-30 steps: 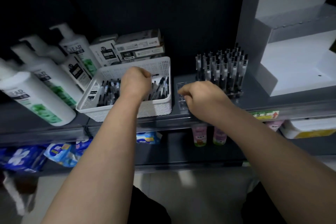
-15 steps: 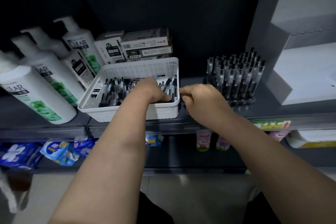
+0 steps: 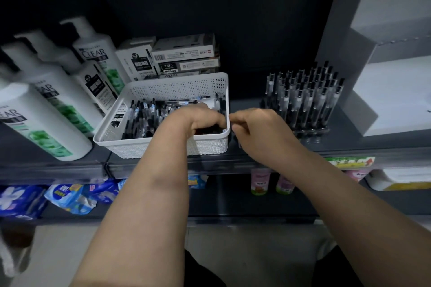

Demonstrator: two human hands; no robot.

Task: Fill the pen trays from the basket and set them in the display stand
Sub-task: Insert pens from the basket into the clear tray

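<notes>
head: "clear" bottles (image 3: 98,63) beside pen basket (image 3: 177,87)

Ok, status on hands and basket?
Left hand down in white basket among loose pens, grip hidden. Right hand curled beside basket, hold unclear. Full pen tray right; nothing blocking.

Two hands are working here, the left hand (image 3: 205,116) and the right hand (image 3: 258,128). One white basket (image 3: 210,145) is holding more loose pens (image 3: 144,119) than I can count. One tray of upright pens (image 3: 303,100) is standing near it, several dozen, too crowded to number. One display stand (image 3: 396,91) is waiting at the right. At least four pump bottles (image 3: 46,123) are crowding the left. Five pen boxes (image 3: 184,46) are sitting behind the basket, three stacked flat and two upright. Two pink bottles (image 3: 260,182) are showing below.
</notes>
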